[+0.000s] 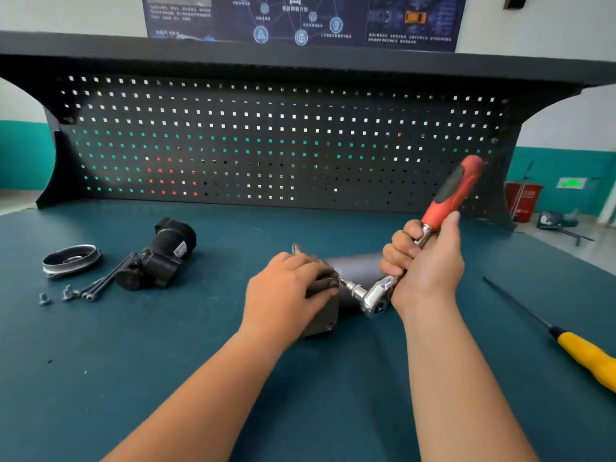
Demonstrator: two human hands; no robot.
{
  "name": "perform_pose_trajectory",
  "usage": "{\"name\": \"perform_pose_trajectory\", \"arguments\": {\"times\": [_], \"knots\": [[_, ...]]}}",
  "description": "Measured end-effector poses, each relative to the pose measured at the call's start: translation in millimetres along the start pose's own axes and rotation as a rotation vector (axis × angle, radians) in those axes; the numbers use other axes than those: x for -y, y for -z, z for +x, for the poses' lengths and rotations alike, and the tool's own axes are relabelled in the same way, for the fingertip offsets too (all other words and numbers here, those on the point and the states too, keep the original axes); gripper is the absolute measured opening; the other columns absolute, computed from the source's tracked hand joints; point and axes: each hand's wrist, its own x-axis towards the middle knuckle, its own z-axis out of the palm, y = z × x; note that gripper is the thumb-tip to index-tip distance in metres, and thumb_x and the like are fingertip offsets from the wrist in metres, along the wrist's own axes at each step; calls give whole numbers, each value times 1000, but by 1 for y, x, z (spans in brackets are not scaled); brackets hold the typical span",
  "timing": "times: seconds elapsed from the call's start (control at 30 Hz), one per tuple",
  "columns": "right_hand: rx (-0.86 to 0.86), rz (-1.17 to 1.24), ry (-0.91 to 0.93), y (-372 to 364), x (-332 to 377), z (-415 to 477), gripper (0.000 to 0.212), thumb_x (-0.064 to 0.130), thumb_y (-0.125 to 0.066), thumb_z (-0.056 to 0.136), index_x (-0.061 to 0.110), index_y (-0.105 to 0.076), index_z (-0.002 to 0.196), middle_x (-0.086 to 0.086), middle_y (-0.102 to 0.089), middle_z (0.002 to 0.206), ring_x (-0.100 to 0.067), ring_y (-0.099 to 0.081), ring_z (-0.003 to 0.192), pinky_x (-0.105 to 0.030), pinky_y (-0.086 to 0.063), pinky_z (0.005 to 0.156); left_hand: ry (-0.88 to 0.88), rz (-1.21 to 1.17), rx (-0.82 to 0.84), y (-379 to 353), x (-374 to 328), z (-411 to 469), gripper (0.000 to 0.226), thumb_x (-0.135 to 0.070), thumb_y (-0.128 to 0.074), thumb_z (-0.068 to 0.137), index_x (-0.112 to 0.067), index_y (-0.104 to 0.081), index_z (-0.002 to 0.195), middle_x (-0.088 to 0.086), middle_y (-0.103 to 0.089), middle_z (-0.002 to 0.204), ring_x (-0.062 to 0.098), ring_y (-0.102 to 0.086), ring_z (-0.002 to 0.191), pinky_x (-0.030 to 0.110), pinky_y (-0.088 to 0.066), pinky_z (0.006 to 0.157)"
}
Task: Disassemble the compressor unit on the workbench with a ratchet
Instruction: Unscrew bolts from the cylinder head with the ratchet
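The grey compressor unit [356, 266] lies on its side in the middle of the workbench. My left hand [286, 288] grips its near end plate and holds it down. My right hand [423, 261] grips the chrome shaft of the ratchet [450, 191], just below its red and black handle, which points up and to the right. The ratchet head [375, 298] carries a short bit that meets the end plate beside my left fingers.
On the left lie a black compressor part [160, 255], a round pulley ring [71, 260], long bolts [106, 281] and small screws [45, 298]. A yellow-handled screwdriver [586, 356] lies at the right. A dark pegboard [283, 141] stands behind the green mat [166, 361].
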Motion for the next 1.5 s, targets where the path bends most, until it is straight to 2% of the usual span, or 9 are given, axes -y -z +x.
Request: {"name": "perform_pose_trajectory", "arguments": {"times": [0.07, 0.13, 0.2, 0.3, 0.37, 0.7, 1.0, 1.3, 1.5], "knots": [[2, -83, -22, -1, -2, 0, 58, 59, -25, 96, 19, -34, 56, 9, -22, 41, -8, -17, 33, -16, -15, 34, -36, -18, -12, -1, 5, -4, 32, -36, -86, 61, -26, -74, 88, -11, -68, 91, 21, -62, 83, 28, -41, 63], [6, -111, -32, -3, -3, -2, 57, 59, -26, 96, 19, -34, 56, 9, -22, 40, -7, -17, 32, -16, -15, 34, 3, -62, 22, -3, 7, -2, 35, -37, -84, 64, -25, -73, 94, -8, -67, 106, 23, -59, 101, 34, -35, 84], [16, -111, -35, -4, -3, -4, 57, 58, -26, 97, 19, -34, 56, 9, -23, 40, -7, -17, 31, -15, -15, 34, 43, -157, 68, -5, 7, -1, 36, -34, -82, 68, -22, -73, 101, -4, -66, 115, 22, -56, 110, 34, -35, 96], [38, -121, -47, -6, -2, -5, 57, 59, -26, 96, 19, -34, 56, 9, -22, 40, -7, -16, 32, -16, -14, 34, 89, -284, 96, -3, 4, 0, 38, -24, -82, 69, -17, -73, 105, -1, -70, 108, 22, -60, 104, 14, -31, 87], [52, -116, -54, -6, -2, -7, 58, 59, -25, 96, 19, -34, 55, 9, -21, 40, -7, -15, 32, -16, -14, 35, 108, -310, 79, -3, 4, 0, 37, -19, -81, 69, -16, -73, 104, 1, -71, 105, 23, -60, 101, 10, -29, 82], [-13, -87, 4, -10, -5, -9, 57, 56, -26, 97, 19, -35, 55, 9, -22, 39, -8, -16, 33, -15, -13, 36, 186, -362, 99, -3, 2, 2, 36, -22, -80, 70, -20, -73, 106, -4, -70, 104, 17, -58, 105, 12, -33, 86], [-63, -187, 196, -20, -22, -24, 55, 52, -27, 99, 19, -34, 56, 10, -23, 40, -9, -17, 36, -15, -14, 36, 201, -359, 96, -4, 3, 2, 36, -18, -78, 70, -21, -73, 105, -3, -71, 103, 18, -58, 105, 15, -35, 87], [-300, 258, 40, 2, -25, -22, 55, 58, -26, 97, 20, -33, 58, 9, -24, 41, -9, -21, 34, -15, -16, 35, 196, -368, 99, -3, 4, 2, 36, -18, -78, 70, -21, -73, 105, -1, -71, 102, 19, -58, 103, 10, -31, 82], [-71, 38, 80, -11, -20, -18, 56, 58, -26, 97, 22, -31, 53, 9, -21, 44, -9, -17, 36, -16, -14, 35, 163, -348, 127, -2, 3, 3, 38, -19, -78, 70, -20, -72, 108, -1, -70, 106, 19, -56, 106, 13, -31, 86]]}}
